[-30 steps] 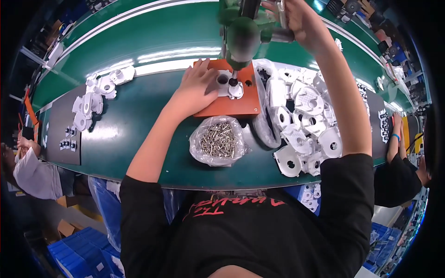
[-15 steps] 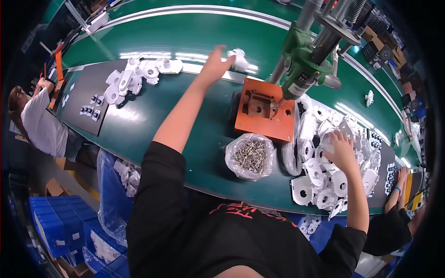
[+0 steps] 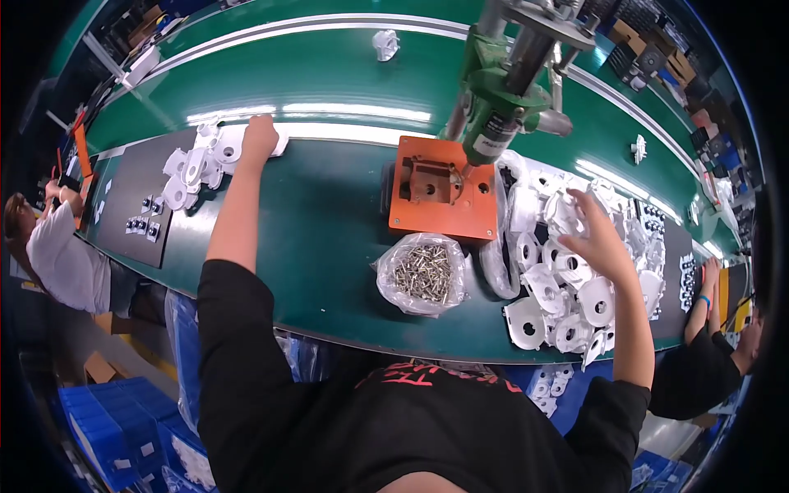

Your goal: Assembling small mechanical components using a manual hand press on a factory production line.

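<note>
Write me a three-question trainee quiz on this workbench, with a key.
1. True or false: the right hand, thumb and fingers apart, is at the larger group of white parts.
2. The clear bag in front of the orange fixture holds (a) blue caps, (b) small metal pieces, (c) wooden pegs.
3. Fill in: the head of the press is coloured ____.

Key: 1 true; 2 b; 3 green.

The white plastic parts lay in two groups on the green counter point(image 3: 329, 230). The left cluster point(image 3: 195, 168) was the smaller, its rounded pieces overlapping in a slanting row that reached toward the counter's far edge. The right-hand heap point(image 3: 542, 283) spread wider, with disc-like plates and open-centred shells stacked loosely, some flat, some tilted, many showing round holes.
</note>
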`<move>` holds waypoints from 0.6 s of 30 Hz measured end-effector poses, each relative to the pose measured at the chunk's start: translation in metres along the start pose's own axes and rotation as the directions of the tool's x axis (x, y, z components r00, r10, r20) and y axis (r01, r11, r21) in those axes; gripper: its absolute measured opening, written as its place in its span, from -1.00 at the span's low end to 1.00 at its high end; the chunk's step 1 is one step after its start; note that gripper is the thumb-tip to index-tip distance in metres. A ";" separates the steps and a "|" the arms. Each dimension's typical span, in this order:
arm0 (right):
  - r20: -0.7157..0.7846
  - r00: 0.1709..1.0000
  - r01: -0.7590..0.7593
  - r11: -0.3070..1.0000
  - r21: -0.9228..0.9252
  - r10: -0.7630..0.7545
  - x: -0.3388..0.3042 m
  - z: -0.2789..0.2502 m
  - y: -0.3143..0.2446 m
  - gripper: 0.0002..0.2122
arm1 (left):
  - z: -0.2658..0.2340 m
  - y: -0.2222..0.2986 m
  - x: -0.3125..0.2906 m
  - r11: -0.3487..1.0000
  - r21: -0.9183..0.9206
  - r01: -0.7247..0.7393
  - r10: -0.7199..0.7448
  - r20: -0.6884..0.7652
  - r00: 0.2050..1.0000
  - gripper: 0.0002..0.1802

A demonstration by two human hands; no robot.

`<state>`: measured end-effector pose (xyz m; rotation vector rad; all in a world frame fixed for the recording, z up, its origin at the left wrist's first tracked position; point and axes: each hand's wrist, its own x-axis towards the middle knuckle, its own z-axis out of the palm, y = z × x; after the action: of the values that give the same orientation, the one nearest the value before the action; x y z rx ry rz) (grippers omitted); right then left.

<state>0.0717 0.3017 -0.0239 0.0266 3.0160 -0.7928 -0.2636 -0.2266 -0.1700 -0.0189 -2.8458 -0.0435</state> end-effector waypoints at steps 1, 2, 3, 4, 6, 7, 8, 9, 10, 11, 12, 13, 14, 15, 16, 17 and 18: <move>0.015 1.000 -0.016 0.995 0.098 0.015 -0.003 -0.007 -0.017 -0.30 | -0.016 0.014 -0.005 0.974 -0.210 -0.085 0.090 0.013 0.996 -0.69; 0.006 1.000 -0.030 0.995 0.099 0.030 -0.006 -0.007 -0.024 -0.30 | -0.034 0.031 -0.012 0.898 -0.410 -0.162 0.181 0.008 0.983 -0.64; -0.031 0.998 0.052 0.977 0.205 -0.046 -0.008 -0.005 -0.029 -0.28 | -0.052 0.050 -0.028 0.832 -0.479 -0.280 0.222 -0.176 0.959 -0.76; -0.078 0.990 0.137 0.943 0.305 -0.119 -0.010 -0.004 -0.037 -0.25 | -0.083 0.076 -0.044 0.599 -0.795 -0.095 0.147 -0.007 0.989 -0.76; -0.170 0.958 0.277 0.904 0.325 -0.233 -0.009 0.007 -0.060 -0.21 | -0.130 0.121 -0.078 -0.021 -0.982 0.189 0.187 0.182 0.965 -0.76; -0.236 0.922 0.370 0.872 0.319 -0.305 -0.006 0.014 -0.069 -0.20 | -0.146 0.140 -0.096 -0.311 -0.921 0.235 0.230 0.167 0.959 -0.75; -0.303 0.881 0.450 0.840 0.304 -0.362 -0.002 0.022 -0.075 -0.19 | -0.163 0.166 -0.114 -0.447 -0.839 0.309 0.263 0.207 0.942 -0.75; -0.384 0.790 0.574 0.796 0.193 -0.478 0.003 0.024 -0.085 -0.18 | -0.183 0.185 -0.132 -0.567 -0.736 0.370 0.295 0.238 0.925 -0.74; -0.444 0.675 0.681 0.729 0.068 -0.589 0.007 0.024 -0.099 -0.17 | -0.198 0.198 -0.151 -0.652 -0.657 0.377 0.423 0.097 0.901 -0.72; -0.453 0.595 0.721 0.690 -0.065 -0.664 0.012 0.023 -0.112 -0.16 | -0.202 0.208 -0.162 -0.693 -0.599 0.401 0.492 0.014 0.870 -0.71; -0.494 0.551 0.750 0.659 -0.059 -0.672 0.015 0.025 -0.124 -0.20 | -0.209 0.218 -0.173 -0.681 -0.610 0.405 0.527 -0.024 0.849 -0.72; -0.489 0.522 0.766 0.636 -0.091 -0.699 0.020 0.029 -0.131 -0.21 | -0.212 0.226 -0.181 -0.685 -0.599 0.414 0.534 -0.027 0.845 -0.72; -0.482 0.493 0.780 0.614 -0.124 -0.724 0.025 0.032 -0.134 -0.23 | -0.213 0.233 -0.188 -0.689 -0.588 0.424 0.543 -0.031 0.839 -0.72; -0.507 0.475 0.779 0.612 -0.137 -0.719 0.023 0.028 -0.135 -0.25 | -0.220 0.242 -0.196 -0.690 -0.580 0.433 0.557 -0.044 0.829 -0.72; -0.507 0.474 0.780 0.611 -0.138 -0.720 0.023 0.029 -0.135 -0.25 | -0.223 0.247 -0.203 -0.704 -0.605 0.373 0.494 -0.040 0.869 -0.71; -0.482 0.487 0.768 0.620 -0.161 -0.728 0.023 0.030 -0.135 -0.24 | -0.224 0.250 -0.206 -0.712 -0.629 0.312 0.428 -0.037 0.903 -0.69; -0.456 0.505 0.750 0.634 -0.187 -0.733 0.023 0.030 -0.134 -0.24 | -0.223 0.250 -0.206 -0.713 -0.625 0.318 0.434 -0.038 0.900 -0.69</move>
<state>0.0463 0.1704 0.0148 -1.3974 3.4451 -0.9838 0.0023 0.0149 -0.0101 -0.8111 -1.1618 -3.1589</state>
